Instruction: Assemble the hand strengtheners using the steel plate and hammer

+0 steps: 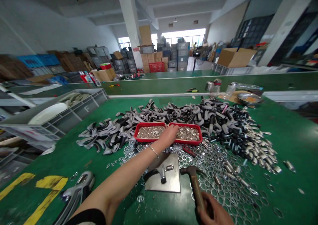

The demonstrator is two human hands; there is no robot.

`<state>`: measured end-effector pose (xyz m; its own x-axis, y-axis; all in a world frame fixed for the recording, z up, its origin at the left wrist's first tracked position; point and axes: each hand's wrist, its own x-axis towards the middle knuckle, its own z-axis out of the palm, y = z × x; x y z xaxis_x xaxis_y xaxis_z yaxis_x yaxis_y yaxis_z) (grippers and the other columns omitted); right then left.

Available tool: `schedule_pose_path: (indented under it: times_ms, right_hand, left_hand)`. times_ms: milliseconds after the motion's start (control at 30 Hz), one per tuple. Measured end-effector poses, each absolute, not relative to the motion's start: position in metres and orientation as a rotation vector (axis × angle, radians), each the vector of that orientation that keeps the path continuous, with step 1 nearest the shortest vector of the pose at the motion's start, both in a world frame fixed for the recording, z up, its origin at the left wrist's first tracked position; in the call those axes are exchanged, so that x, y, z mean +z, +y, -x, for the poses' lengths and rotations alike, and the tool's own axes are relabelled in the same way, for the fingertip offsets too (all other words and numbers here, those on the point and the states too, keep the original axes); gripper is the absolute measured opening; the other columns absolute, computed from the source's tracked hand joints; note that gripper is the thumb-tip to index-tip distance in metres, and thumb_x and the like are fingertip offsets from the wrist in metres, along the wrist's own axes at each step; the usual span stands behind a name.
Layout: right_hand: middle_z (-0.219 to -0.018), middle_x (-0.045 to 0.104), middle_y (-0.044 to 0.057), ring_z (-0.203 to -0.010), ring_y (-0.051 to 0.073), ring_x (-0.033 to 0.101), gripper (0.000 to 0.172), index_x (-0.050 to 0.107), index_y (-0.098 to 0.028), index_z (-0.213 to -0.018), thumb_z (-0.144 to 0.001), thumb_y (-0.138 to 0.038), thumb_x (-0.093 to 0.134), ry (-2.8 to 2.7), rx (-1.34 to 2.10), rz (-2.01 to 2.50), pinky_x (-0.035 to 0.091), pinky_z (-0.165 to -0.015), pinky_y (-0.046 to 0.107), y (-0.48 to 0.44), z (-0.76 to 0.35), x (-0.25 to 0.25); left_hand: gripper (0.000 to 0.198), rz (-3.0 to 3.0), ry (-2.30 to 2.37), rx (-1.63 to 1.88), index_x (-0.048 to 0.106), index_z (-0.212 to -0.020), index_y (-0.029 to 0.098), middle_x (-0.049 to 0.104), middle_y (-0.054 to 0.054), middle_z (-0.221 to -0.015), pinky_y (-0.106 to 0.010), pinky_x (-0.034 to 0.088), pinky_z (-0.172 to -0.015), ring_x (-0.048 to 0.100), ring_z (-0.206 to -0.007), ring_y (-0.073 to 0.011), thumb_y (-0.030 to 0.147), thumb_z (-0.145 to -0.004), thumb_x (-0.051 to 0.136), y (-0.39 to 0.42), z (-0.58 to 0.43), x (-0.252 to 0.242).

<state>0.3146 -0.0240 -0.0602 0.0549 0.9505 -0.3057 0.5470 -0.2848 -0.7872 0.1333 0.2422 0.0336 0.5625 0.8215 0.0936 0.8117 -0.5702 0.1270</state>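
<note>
My left hand (169,134) reaches over the pair of red trays, its fingertips at the right tray (191,134), which holds small silvery metal parts like the left tray (149,132). Whether those fingers hold anything I cannot tell. My right hand (211,211) grips the wooden handle of a claw-type hammer (195,182) at the bottom edge of the view. The hammer head is close to a steel plate (162,175). A black-and-silver metal fitting (160,170) lies on that plate. Loose metal rings (211,172) spread around it.
A heap of grey and black hooked parts (159,114) surrounds the trays on the green workbench (285,185). Steel sleeves (260,155) lie to the right. A grey crate (81,107) stands at left, and metal cups and a bowl (249,98) stand at the back.
</note>
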Motion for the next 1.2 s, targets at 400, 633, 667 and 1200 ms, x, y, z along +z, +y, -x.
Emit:
schedule_pose_path:
  times_ms: [400, 633, 667, 1200]
  right_hand:
    - [-0.095, 0.076, 0.007, -0.095, 0.030, 0.069, 0.043, 0.069, -0.022, -0.093, -0.083, -0.060, 0.051, -1.474, 1.209, 1.851, 0.056, -0.080, 0.037, 0.006, -0.322, -0.018]
    - [-0.076, 0.070, 0.002, -0.071, 0.025, 0.071, 0.042, 0.058, -0.023, -0.105, -0.088, -0.059, 0.047, -1.467, 1.321, 1.699, 0.055, -0.075, 0.035, 0.013, -0.305, 0.005]
    - [-0.075, 0.070, 0.002, -0.071, 0.024, 0.071, 0.043, 0.057, -0.022, -0.108, -0.089, -0.059, 0.046, -1.481, 1.314, 1.713, 0.054, -0.076, 0.035, 0.014, -0.307, 0.006]
    - [-0.089, 0.071, 0.008, -0.075, 0.024, 0.066, 0.034, 0.058, -0.023, -0.102, -0.098, -0.045, 0.034, -2.131, 0.952, 1.682, 0.049, -0.071, 0.034, 0.048, -0.274, 0.038]
  left_hand:
    - [0.011, -1.567, 1.326, 0.806, 0.069, -0.082, 0.015, 0.071, -0.003, -0.081, -0.028, 0.051, -0.073, 0.066, -0.077, -0.0174, 0.025, -0.079, 0.065, 0.122, -0.019, -0.008]
    - [0.015, -1.847, 1.408, 0.635, 0.069, -0.077, 0.014, 0.070, -0.004, -0.081, -0.027, 0.047, -0.070, 0.064, -0.076, -0.0173, 0.025, -0.083, 0.059, 0.130, -0.038, -0.019]
    - [0.016, -1.856, 1.415, 0.623, 0.069, -0.077, 0.014, 0.070, -0.004, -0.080, -0.028, 0.047, -0.070, 0.064, -0.075, -0.0179, 0.025, -0.083, 0.059, 0.130, -0.039, -0.019]
    - [0.107, -2.220, 1.415, 0.385, 0.010, -0.152, 0.014, 0.053, -0.019, -0.131, -0.054, 0.032, -0.108, 0.047, -0.124, -0.0373, 0.038, -0.073, 0.077, 0.088, -0.031, -0.014]
